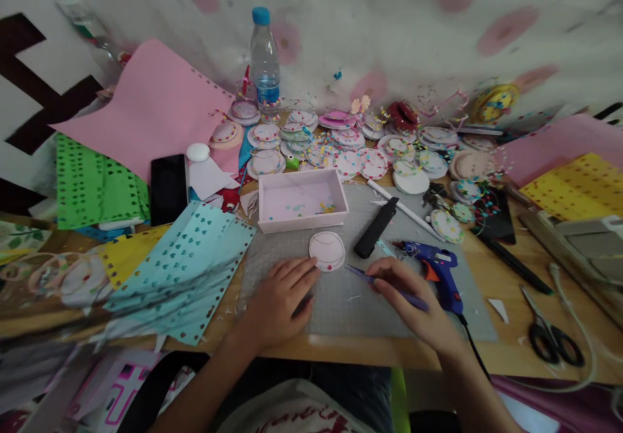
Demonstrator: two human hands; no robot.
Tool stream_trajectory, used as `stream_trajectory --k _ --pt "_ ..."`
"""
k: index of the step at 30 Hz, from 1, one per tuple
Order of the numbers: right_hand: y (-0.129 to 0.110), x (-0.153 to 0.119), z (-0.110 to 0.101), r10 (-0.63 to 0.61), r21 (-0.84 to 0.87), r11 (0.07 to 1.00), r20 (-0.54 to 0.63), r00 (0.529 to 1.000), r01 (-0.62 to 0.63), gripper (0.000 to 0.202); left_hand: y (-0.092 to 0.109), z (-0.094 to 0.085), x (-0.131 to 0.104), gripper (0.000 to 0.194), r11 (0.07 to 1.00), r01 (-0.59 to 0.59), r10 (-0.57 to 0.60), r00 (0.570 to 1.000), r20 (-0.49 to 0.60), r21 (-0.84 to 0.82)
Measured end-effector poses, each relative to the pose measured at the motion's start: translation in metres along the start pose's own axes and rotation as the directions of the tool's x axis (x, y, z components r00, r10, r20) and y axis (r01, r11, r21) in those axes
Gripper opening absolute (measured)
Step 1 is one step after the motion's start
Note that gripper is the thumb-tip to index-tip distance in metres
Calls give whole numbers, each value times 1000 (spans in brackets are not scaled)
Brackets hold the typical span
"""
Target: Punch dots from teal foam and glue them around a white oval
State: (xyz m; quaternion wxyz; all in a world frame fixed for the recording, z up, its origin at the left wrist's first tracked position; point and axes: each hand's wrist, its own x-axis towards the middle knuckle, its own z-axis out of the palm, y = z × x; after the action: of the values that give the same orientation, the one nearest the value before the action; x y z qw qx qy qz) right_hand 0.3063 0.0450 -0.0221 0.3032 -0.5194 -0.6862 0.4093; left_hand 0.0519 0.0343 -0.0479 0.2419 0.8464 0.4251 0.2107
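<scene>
A small white paper disc point(327, 250) lies on the grey cutting mat point(335, 303), with curved lines drawn on it and one red dot near its lower edge. My left hand point(285, 296) rests flat on the mat, its fingers stretched out and the fingertips touching the disc's lower left edge. Closed around purple tweezers point(363, 274), my right hand point(406, 293) is to the right of the disc, and the tips point at the disc's lower right edge. Just behind the disc stands a white open box point(304, 225) holding a few small coloured bits.
A black utility knife point(377, 228) and a blue glue gun point(440, 267) lie right of the disc. Black-handled scissors point(549, 339) are far right. Decorated paper discs crowd the back near a water bottle point(265, 63). Blue punched foam point(185, 264) and a phone point(169, 189) lie left.
</scene>
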Motion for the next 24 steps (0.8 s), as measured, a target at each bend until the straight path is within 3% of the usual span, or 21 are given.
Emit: stream_trajectory --k 5,12,16,24 --pt "7 -6 18 12 73 997 -148 989 -1 7 1 0 2 59 997 25 -29 998 49 71" --pt "19 5 42 -48 170 983 -135 990 71 7 4 -4 4 51 992 4 -15 996 88 123" --pt "19 7 44 -76 154 982 -195 978 107 3 4 -3 5 50 991 8 -20 996 90 131" --pt "24 5 46 -133 128 981 -117 984 147 5 4 -1 6 58 990 17 -31 994 103 137"
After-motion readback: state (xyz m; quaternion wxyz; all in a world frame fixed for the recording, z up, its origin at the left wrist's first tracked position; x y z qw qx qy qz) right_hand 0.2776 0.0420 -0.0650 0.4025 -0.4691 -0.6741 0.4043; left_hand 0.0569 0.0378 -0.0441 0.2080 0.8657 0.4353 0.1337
